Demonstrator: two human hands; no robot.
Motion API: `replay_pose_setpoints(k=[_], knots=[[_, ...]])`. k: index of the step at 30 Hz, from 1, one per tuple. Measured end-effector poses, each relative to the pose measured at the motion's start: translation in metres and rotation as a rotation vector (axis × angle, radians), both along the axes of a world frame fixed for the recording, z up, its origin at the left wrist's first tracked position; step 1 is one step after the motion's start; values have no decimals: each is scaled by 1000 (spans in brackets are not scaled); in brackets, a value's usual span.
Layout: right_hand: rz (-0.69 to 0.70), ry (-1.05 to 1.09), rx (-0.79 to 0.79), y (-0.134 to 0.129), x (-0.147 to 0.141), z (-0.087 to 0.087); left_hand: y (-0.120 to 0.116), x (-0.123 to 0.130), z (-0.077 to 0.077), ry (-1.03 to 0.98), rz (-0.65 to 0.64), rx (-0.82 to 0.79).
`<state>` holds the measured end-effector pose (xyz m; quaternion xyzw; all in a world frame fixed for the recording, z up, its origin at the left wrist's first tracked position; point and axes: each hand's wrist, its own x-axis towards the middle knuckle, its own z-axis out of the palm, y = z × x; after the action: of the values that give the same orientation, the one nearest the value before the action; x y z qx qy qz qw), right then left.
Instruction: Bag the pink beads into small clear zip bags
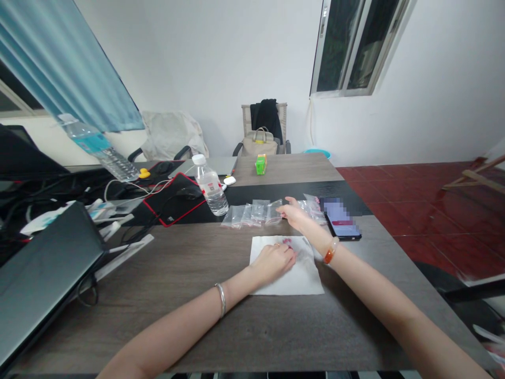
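My left hand (275, 260) rests on a white paper sheet (292, 281), fingers curled down beside some small pinkish-red pieces (288, 242). Whatever is under its fingertips is hidden. My right hand (294, 215) reaches over the table with fingers apart, its fingertips at the edge of a small clear plastic bag (273, 213). That bag ends a row of several overlapping clear bags (246, 216). More clear bags (314, 209), with some pink showing in them, lie just right of my right hand, partly behind it.
A phone (341, 221) lies right of the bags. Left of them stands a water bottle (211, 187), beside a black mouse pad (173, 197). A laptop (51, 273), cables and another bottle (98, 147) crowd the left side. A green box (261, 165) sits farther back.
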<state>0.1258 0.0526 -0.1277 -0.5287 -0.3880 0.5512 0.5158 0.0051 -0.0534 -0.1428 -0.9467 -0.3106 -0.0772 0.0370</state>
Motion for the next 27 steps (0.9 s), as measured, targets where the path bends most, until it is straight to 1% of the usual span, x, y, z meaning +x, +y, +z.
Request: replay_pose_setpoints(k=[2,6,8,10,13,16,18,20,22,27], knots=[[-32,5,1,0,0,-1,0,0,0,-20,-7,-2],[-62,-7,53,1,0,4,0,0,-1,-47,-15,-3],[-71,-33,76,4,-1,5,0,0,-1,-38,-12,-5],[-86,-82,81,8,-3,2,0,0,0,-31,-13,0],[-129,-215,64,15,-6,-9,0,-1,1,-41,-22,24],[-168,-400,56,18,-8,-20,-1,-1,0,-74,-41,54],[-167,-535,79,17,-9,-24,0,-2,0,-99,-47,75],[-135,-669,130,15,-8,-24,0,-2,-1,-119,-50,93],[-66,-793,203,11,-9,-21,1,-2,-2,-134,-56,104],[237,-1027,376,0,-11,-16,1,-2,-1,-159,-62,97]])
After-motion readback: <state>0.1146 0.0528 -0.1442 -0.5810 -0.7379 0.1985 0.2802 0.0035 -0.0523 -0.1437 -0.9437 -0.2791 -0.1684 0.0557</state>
